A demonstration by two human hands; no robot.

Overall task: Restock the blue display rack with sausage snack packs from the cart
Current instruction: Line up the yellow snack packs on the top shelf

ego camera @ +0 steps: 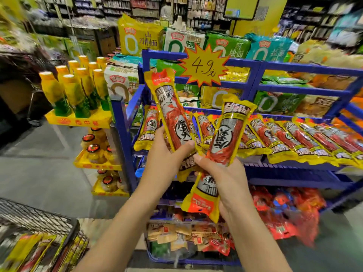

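Note:
My left hand (163, 160) grips a long yellow sausage snack pack (170, 107) by its lower end, label end up. My right hand (222, 177) holds a second sausage pack (225, 138) around its middle, turned the other way with the red label end down. Both packs are raised in front of the blue display rack (125, 134). On the rack's middle shelf lies a row of several sausage packs (290, 138), side by side. The cart (39, 218), a black wire basket at the lower left, holds more yellow packs (33, 254).
A yellow star price sign (204, 65) hangs on the rack's top rail. Noodle bags fill the upper shelf. Red and tan snack packets lie on the lower shelves. A yellow stand with bottles (78, 89) and jars stands left of the rack. Grey floor lies between.

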